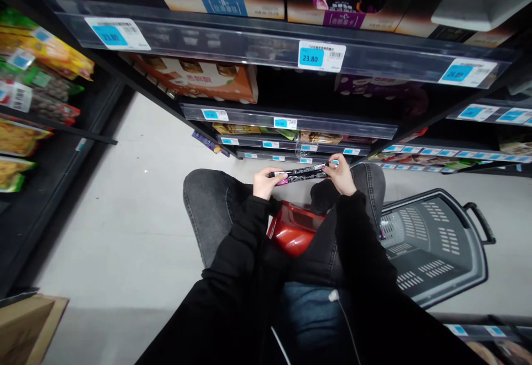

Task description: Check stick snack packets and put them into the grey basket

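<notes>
A person is crouched down low in a shop aisle. Both hands are out in front, above the knees. They hold one long, thin packet (300, 174) between them. The packet is black with white print and a bit of pink at one end. It lies flat, going from side to side.

The left hand (266, 181) has its fingers curled shut around the left end of the packet, where the pink part is. The right hand (342, 174) pinches the right end with its fingers closed on it. So the packet is like a little bridge from one hand to the other. Both arms wear black sleeves.

Just under the hands, between the knees, sits a shiny red thing (293, 233). I cannot tell what it is. The knees are in grey jeans (208, 201).

To the right, on the floor, lies a grey shopping basket (432, 248) with a black handle. It is near the right arm, and the arm hides part of its edge.

Right behind the packet are the low shelves (291, 118), full of boxes and bags. Blue price tags (311, 57) are stuck along the shelf edges. An orange box (208, 80) sits on a higher shelf. More bright bags (37, 55) hang on the left side. A brown cardboard box (29, 326) is in the bottom left corner. The floor (133, 215) is pale grey.
</notes>
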Demonstrator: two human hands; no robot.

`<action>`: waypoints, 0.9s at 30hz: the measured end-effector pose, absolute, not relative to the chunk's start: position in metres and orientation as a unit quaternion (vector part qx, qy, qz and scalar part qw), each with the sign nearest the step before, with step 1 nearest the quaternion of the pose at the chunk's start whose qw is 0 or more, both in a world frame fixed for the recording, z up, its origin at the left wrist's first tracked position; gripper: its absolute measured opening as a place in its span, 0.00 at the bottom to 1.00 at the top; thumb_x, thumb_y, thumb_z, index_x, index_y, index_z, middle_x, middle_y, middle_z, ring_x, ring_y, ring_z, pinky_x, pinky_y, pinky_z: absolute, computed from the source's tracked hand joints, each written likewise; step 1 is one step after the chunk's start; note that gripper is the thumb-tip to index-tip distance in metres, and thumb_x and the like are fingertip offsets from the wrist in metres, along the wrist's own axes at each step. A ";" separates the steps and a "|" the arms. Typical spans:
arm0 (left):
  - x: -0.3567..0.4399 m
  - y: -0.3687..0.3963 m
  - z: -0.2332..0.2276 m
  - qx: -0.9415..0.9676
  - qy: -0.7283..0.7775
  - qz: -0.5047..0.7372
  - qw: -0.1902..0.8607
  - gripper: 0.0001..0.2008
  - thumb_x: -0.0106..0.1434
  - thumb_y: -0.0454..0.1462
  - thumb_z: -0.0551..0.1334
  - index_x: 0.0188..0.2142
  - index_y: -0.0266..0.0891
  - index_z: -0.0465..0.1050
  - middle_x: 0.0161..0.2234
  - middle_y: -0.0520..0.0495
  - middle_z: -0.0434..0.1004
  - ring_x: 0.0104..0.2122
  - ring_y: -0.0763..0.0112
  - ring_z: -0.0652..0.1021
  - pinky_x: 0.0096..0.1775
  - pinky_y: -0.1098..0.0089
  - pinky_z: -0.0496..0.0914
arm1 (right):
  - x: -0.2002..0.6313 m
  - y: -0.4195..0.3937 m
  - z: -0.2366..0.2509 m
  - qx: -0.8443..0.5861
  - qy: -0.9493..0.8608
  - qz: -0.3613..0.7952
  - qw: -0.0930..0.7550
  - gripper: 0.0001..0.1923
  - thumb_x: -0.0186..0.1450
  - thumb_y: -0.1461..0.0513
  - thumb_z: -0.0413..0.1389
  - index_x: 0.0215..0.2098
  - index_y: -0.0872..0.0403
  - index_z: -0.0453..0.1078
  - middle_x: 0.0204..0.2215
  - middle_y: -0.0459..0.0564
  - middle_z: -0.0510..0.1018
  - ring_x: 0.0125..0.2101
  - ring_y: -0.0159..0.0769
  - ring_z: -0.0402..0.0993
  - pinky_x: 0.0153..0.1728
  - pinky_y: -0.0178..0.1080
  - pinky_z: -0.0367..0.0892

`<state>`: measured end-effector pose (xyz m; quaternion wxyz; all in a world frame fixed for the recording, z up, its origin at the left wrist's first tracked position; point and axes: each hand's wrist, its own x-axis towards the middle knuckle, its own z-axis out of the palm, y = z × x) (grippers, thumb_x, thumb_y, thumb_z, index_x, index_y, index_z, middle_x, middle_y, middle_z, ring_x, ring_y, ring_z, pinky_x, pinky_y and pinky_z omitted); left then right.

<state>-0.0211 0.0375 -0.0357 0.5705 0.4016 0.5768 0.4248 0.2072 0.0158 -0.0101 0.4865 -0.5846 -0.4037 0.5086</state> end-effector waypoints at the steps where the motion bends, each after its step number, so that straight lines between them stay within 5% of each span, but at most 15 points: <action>1: -0.020 0.037 -0.037 0.389 0.573 0.434 0.576 0.20 0.36 0.41 0.71 0.30 0.32 0.75 0.24 0.49 0.74 0.24 0.73 0.75 0.29 0.70 0.72 | 0.207 0.016 -0.010 -0.588 -0.406 0.504 0.485 0.18 0.52 0.55 0.58 0.33 0.49 0.54 0.17 0.37 0.54 0.17 0.25 0.55 0.19 0.31 0.55; 6: -0.010 0.034 -0.031 0.367 0.560 0.425 0.609 0.19 0.35 0.41 0.71 0.26 0.32 0.71 0.23 0.50 0.74 0.23 0.73 0.74 0.29 0.70 0.71 | 0.204 0.018 -0.012 -0.597 -0.367 0.470 0.536 0.16 0.52 0.55 0.57 0.34 0.50 0.56 0.18 0.38 0.59 0.17 0.25 0.57 0.19 0.31 0.54; 10: -0.006 0.030 -0.020 0.445 0.488 0.290 0.693 0.19 0.37 0.40 0.71 0.27 0.33 0.69 0.18 0.54 0.71 0.19 0.76 0.72 0.24 0.74 0.66 | 0.204 0.020 -0.015 -0.604 -0.313 0.446 0.581 0.16 0.51 0.56 0.57 0.35 0.51 0.59 0.19 0.39 0.63 0.20 0.27 0.61 0.22 0.32 0.57; 18: 0.004 0.015 -0.011 0.516 0.342 0.075 0.782 0.14 0.40 0.38 0.70 0.24 0.33 0.69 0.15 0.57 0.64 0.16 0.81 0.65 0.20 0.77 0.58 | 0.191 0.020 -0.022 -0.625 -0.392 0.418 0.530 0.10 0.52 0.57 0.57 0.30 0.54 0.68 0.30 0.47 0.74 0.33 0.33 0.69 0.40 0.38 0.63; 27: 0.011 0.010 -0.014 0.435 0.394 0.181 0.789 0.18 0.45 0.43 0.68 0.32 0.32 0.71 0.26 0.46 0.76 0.26 0.68 0.77 0.26 0.73 0.67 | 0.169 0.016 -0.018 -0.597 -0.443 0.485 0.461 0.14 0.52 0.54 0.58 0.33 0.53 0.69 0.34 0.48 0.76 0.36 0.35 0.71 0.42 0.39 0.64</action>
